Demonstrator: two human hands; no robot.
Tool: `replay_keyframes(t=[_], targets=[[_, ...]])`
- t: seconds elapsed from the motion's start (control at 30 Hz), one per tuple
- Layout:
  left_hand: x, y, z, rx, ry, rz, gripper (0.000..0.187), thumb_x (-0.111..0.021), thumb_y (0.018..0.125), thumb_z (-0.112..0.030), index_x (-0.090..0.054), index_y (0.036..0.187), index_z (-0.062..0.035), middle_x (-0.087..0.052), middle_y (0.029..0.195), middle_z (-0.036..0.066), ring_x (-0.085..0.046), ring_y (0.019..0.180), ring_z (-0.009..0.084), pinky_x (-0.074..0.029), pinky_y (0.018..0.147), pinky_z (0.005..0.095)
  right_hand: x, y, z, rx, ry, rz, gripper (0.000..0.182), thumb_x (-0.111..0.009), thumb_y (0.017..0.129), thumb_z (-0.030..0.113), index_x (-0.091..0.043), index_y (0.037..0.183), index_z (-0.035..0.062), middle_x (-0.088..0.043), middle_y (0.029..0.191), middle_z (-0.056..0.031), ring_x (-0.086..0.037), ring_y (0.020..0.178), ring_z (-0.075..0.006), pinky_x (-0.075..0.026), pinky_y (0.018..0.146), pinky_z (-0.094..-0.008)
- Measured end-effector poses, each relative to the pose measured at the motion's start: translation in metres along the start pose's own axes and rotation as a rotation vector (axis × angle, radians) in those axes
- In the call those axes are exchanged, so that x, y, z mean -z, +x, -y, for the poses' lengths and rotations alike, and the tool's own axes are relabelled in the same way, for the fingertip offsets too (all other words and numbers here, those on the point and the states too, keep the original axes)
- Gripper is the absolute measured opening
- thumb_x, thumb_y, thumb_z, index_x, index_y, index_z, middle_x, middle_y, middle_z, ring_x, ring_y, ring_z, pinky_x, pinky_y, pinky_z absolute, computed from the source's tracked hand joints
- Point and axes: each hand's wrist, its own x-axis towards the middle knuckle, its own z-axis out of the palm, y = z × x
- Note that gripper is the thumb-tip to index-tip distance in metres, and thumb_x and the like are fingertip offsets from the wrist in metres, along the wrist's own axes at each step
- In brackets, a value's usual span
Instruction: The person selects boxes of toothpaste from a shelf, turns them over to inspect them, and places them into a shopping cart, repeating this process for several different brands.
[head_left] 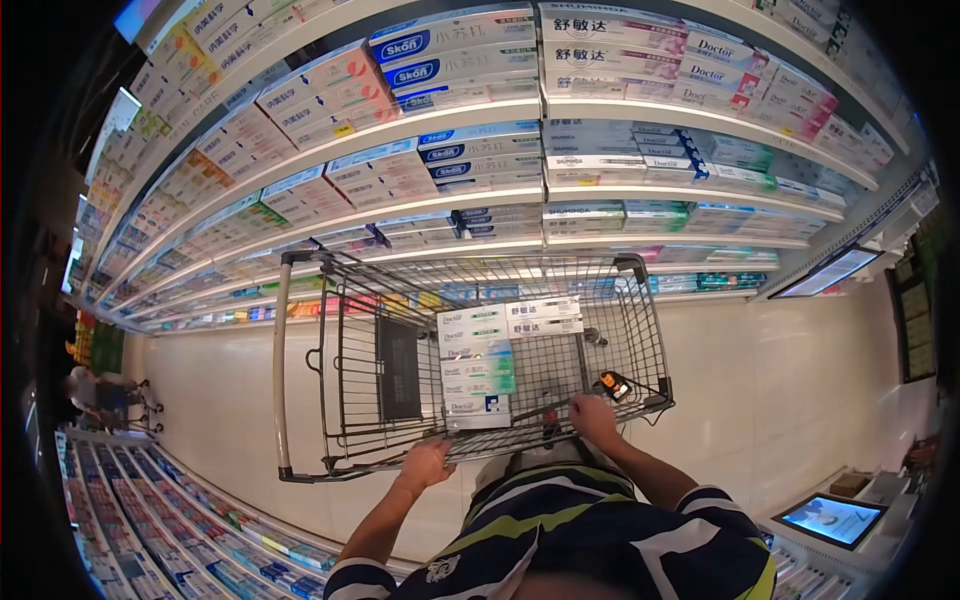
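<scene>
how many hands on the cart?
2. The left hand grips the near edge of the shopping cart; the right hand holds the same edge nearer the cart's right corner.

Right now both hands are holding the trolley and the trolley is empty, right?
Not quite. The head view shows both the left hand and right hand on the trolley, but it isn't empty: toothpaste boxes are stacked inside it.
</scene>
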Motion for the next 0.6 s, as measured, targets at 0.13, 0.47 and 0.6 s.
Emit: replay_keyframes(t=[0.13, 0.47, 0.6], targets=[[-0.007, 0.036, -0.046, -0.040, -0.061, 0.000, 0.045, -0.066, 0.074, -0.030, -0.054, 0.112, -0.0081, -0.061, 0.106, 0.014, -0.056, 0.103, 0.0328, -0.046, 0.088, 0.0432, -0.011, 0.015, -0.006, 0.026, 0.151, 0.025, 0.015, -0.058, 0.078, 0.022, -0.062, 0.083, 0.0081, -0.064, 0.077, -0.0149, -0.062, 0.075, -0.0358, -0.049, 0.066, -0.0470], [-0.010, 0.057, -0.074, 0.153, 0.035, -0.037, 0.037, -0.064, 0.068, -0.021, -0.054, 0.101, -0.0086, -0.061, 0.094, 0.011, -0.057, 0.094, 0.0280, -0.045, 0.081, 0.0437, 0.115, 0.174, 0.054, 0.382, 0.441, -0.205, 0.047, -0.069, 0.076, 0.014, -0.052, 0.117, -0.0001, -0.056, 0.112, -0.0164, -0.057, 0.100, -0.0301, -0.046, 0.086, -0.0373], [-0.012, 0.060, -0.069, 0.168, 0.026, -0.039, 0.038, -0.065, 0.069, -0.024, -0.055, 0.103, -0.0078, -0.062, 0.095, 0.011, -0.057, 0.097, 0.0277, -0.045, 0.084, 0.0432, 0.178, 0.261, 0.086, 0.522, 0.450, -0.424, 0.054, -0.071, 0.075, 0.018, -0.050, 0.122, 0.0011, -0.055, 0.114, -0.0159, -0.056, 0.101, -0.0291, -0.047, 0.085, -0.0347]])
